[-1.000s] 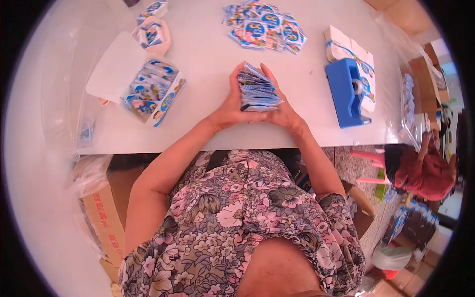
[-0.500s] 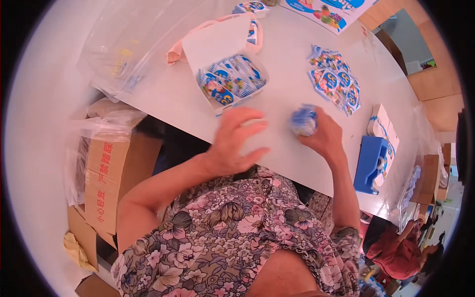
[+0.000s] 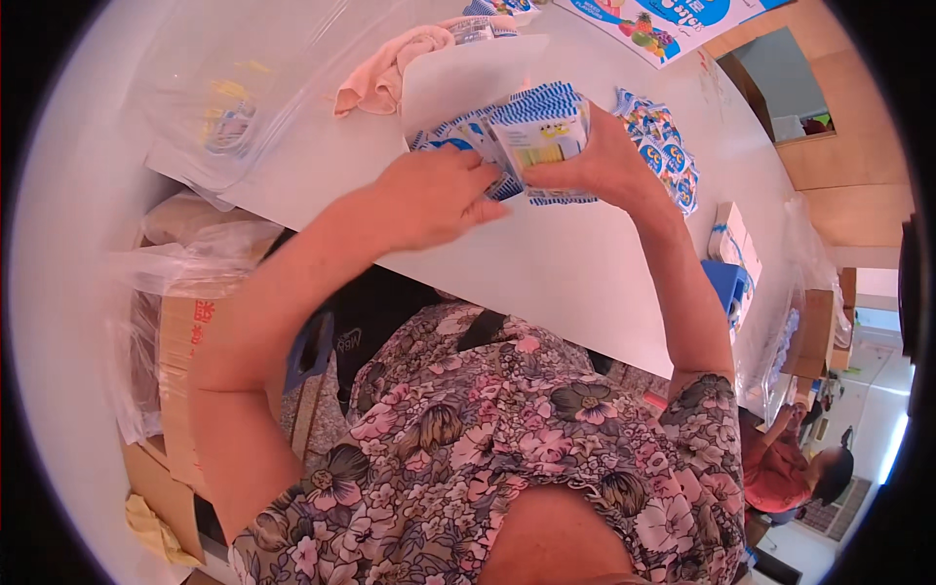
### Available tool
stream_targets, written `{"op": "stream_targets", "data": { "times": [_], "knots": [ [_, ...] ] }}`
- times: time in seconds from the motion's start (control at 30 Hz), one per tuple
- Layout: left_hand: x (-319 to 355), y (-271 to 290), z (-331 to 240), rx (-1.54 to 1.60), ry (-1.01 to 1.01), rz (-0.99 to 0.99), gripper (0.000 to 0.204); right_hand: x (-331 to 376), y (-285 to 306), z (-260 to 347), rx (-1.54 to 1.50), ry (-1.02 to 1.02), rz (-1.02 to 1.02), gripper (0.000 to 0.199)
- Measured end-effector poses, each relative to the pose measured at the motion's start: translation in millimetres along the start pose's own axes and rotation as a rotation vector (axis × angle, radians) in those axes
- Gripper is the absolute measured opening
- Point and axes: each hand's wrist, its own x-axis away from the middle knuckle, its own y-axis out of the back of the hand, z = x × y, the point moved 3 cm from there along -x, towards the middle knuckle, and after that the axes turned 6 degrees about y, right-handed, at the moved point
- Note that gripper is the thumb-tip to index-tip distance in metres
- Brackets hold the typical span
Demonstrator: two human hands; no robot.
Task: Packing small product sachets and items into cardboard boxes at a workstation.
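Note:
My right hand [image 3: 616, 166] grips a stack of small blue-and-white sachets [image 3: 546, 136], thumb on the near face and fingers behind. The stack is held over the right part of an open white carton, whose raised lid [image 3: 463, 78] stands behind it. More blue sachets [image 3: 458, 136] lie inside the carton on the left. On these rests my left hand [image 3: 434, 195], its fingers bent over them and its thumb held apart. Both hands and the stack hide most of the carton's rim. A loose pile of the same sachets [image 3: 668, 151] lies to the right.
A pink cloth [image 3: 390, 73] lies behind the carton. At the right stand a blue tape dispenser [image 3: 723, 283] and flat white cartons [image 3: 736, 239]. A large printed box [image 3: 653, 29] is at the back. Clear plastic sheeting [image 3: 224, 88] covers the left. A co-worker in red [image 3: 780, 473] sits lower right.
My right hand has carried the sachet stack leftward and away from me to the carton. My left hand has moved forward onto the carton's sachets. The view has shifted slightly.

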Motion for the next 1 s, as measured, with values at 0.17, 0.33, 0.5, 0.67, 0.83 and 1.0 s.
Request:
{"op": "stream_targets", "data": {
  "times": [0.17, 0.33, 0.5, 0.67, 0.83, 1.0],
  "knots": [
    [-26, -1, 27, -0.128, -0.149, 0.008, 0.025, 0, -3, -6, -0.179, -0.008, 0.015, 0.065],
    [-42, 11, 18, -0.295, -0.386, 0.292, 0.015, -7, -5, -7, -0.074, -0.039, 0.006, 0.066],
    [-28, 13, 41, 0.089, -0.343, 0.244, 0.021, -15, -3, -5, 0.019, -0.042, 0.011, 0.067],
    [9, 18, 28, 0.192, -0.477, -0.146, 0.012, -22, -6, 9, -0.009, -0.031, 0.005, 0.061],
    [44, 53, 28, 0.186, -0.423, -0.828, 0.016, -33, -35, 13, -0.662, -0.166, 0.226, 0.066],
    [29, 38, 30, 0.077, -0.266, -0.762, 0.019, -44, -64, 5, -0.226, -0.011, 0.219, 0.064]
  ]
}}
